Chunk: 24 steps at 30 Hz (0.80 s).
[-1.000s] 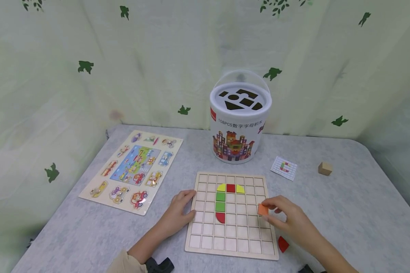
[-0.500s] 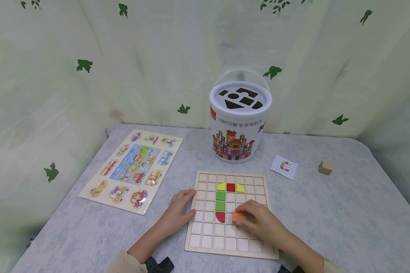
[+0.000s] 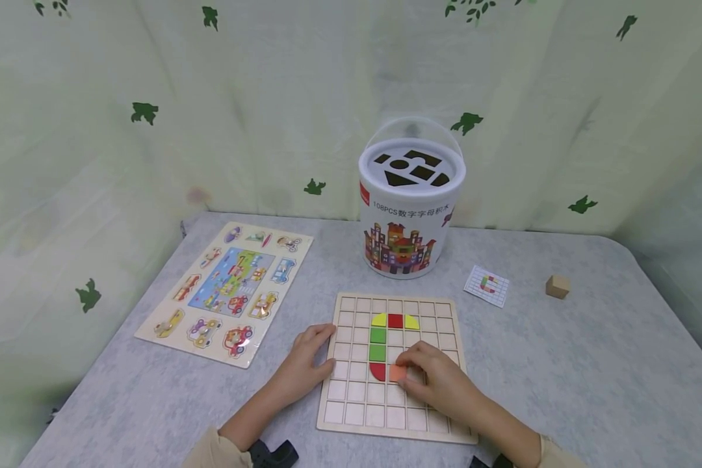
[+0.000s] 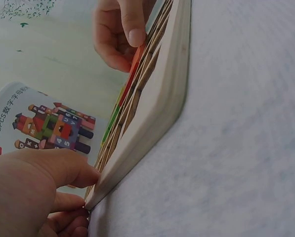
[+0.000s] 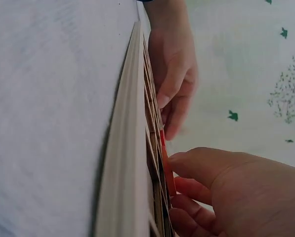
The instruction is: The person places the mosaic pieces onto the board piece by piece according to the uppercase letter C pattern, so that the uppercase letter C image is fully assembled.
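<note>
- At the lower middle of the grid board [image 3: 395, 416], we see the right hand [image 3: 439, 380] in a pinching grip on one orange tile [image 3: 397, 373], pressed into the cell just right of the red quarter-round tile [image 3: 377, 371].
- The left hand [image 3: 305, 361] lies on the table [image 3: 561, 364] with its fingers hooked over the board's left edge; its grip steadies the board and carries nothing loose.
- From the head view we count six coloured tiles on the board: two yellow [image 3: 379, 320], two red, two green [image 3: 377, 344], with the orange one as a seventh.
- The right wrist view shows what the head view hides: the board [image 5: 125, 163] edge-on, the orange tile [image 5: 167, 168] as a thin strip at the fingertips [image 5: 179, 165], and the left hand [image 5: 172, 74] beyond.
- The left wrist view shows the board's thick side [image 4: 157, 103], the left hand [image 4: 33, 192] gripping its corner, and the right hand [image 4: 122, 29] with a thumb on the orange tile [image 4: 136, 61].
- Only the head view takes in the rest: one white bucket [image 3: 411, 208] behind the board, one pattern card [image 3: 487, 286], one wooden cube [image 3: 557, 286] and one vehicle puzzle [image 3: 228, 292] at the left.
</note>
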Available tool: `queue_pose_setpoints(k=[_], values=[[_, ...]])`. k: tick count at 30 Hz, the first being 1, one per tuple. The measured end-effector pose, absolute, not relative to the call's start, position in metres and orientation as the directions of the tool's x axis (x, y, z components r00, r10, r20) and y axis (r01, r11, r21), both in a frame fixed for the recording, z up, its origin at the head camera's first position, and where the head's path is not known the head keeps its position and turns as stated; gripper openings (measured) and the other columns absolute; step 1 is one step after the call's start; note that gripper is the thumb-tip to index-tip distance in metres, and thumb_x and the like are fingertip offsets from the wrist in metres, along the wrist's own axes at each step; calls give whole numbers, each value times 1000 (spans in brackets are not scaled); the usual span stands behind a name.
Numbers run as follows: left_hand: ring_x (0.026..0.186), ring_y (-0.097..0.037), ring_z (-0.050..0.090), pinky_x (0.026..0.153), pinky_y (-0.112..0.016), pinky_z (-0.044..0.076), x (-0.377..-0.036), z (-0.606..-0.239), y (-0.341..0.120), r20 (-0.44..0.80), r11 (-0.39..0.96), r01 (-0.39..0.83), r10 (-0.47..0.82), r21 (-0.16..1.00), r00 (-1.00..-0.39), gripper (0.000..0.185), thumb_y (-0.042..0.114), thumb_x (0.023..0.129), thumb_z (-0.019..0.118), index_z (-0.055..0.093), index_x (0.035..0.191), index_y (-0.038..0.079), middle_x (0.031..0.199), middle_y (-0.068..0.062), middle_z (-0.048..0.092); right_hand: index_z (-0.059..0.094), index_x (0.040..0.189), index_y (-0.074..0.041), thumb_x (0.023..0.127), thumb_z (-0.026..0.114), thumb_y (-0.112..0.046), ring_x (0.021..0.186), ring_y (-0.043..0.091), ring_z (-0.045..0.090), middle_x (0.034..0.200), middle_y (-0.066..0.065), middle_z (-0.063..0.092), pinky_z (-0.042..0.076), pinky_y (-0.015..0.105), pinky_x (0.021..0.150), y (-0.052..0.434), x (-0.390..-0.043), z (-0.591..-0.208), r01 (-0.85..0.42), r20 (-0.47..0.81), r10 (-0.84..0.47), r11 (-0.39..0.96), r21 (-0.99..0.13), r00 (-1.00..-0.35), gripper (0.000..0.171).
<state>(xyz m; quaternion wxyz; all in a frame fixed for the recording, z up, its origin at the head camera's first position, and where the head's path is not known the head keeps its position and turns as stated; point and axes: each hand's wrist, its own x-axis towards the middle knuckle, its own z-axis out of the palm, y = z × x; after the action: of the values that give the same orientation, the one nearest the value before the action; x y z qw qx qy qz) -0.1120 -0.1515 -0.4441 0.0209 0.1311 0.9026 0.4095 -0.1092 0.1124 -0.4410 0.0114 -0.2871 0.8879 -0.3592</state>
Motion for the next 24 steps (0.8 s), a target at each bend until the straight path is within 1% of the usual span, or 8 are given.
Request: queue_pose_setpoints(k=[3, 8, 10, 16, 19, 22, 24], values=[[119, -30, 34, 94, -45, 31, -112, -444, -152, 69, 630, 220, 254, 745, -965, 55, 6, 81, 61, 42, 131, -4, 128, -14, 41, 64, 97, -20, 80, 68, -19, 77, 3, 46, 91, -15, 52, 42, 21, 68, 112, -109, -442, -504, 195, -509, 587, -634, -838, 17], [119, -30, 34, 94, -46, 31, -112, -444, -151, 73, 629, 221, 253, 745, -965, 55, 6, 81, 61, 42, 131, -3, 128, -14, 41, 65, 95, -22, 80, 68, -24, 77, 3, 47, 90, -15, 52, 42, 22, 68, 110, -109, -440, -502, 192, -504, 604, -619, -842, 16], [119, -30, 34, 94, -46, 31, -112, -444, -151, 74, 629, 223, 254, 745, -964, 55, 6, 81, 61, 42, 131, -4, 128, -14, 41, 64, 99, -20, 81, 67, -27, 78, 3, 47, 92, -15, 52, 42, 23, 69, 111, -109, -438, -490, 160, -516, 603, -630, -841, 20], [119, -30, 33, 95, -46, 30, -112, -445, -152, 74, 624, 225, 259, 749, -963, 55, 6, 81, 61, 41, 131, -4, 129, -14, 41, 56, 117, -13, 82, 65, -29, 88, 12, 49, 102, -7, 54, 43, 27, 75, 121, -110, -423, -366, 24, -540, 536, -761, -841, 40], [119, -30, 33, 95, -46, 30, -112, -445, -152, 77, 619, 226, 258, 752, -963, 55, 5, 81, 61, 42, 131, -4, 129, -14, 41, 54, 120, -12, 82, 66, -26, 93, 15, 51, 106, -3, 55, 44, 31, 77, 129, -108, -412, -348, 20, -531, 526, -776, -847, 42], [119, -30, 34, 94, -46, 31, -112, -445, -152, 79, 623, 227, 256, 748, -963, 55, 6, 81, 61, 42, 131, -4, 129, -14, 41, 52, 121, -12, 81, 67, -24, 96, 17, 52, 112, -1, 54, 45, 35, 79, 141, -102, -404, -366, 42, -520, 540, -758, -853, 44], [119, -30, 34, 95, -46, 31, -112, -445, -152, 81, 627, 228, 255, 745, -964, 55, 6, 81, 61, 42, 131, -4, 129, -14, 41, 52, 121, -13, 80, 68, -24, 96, 17, 52, 115, -2, 54, 45, 34, 78, 151, -97, -400, -380, 60, -511, 550, -743, -857, 45]])
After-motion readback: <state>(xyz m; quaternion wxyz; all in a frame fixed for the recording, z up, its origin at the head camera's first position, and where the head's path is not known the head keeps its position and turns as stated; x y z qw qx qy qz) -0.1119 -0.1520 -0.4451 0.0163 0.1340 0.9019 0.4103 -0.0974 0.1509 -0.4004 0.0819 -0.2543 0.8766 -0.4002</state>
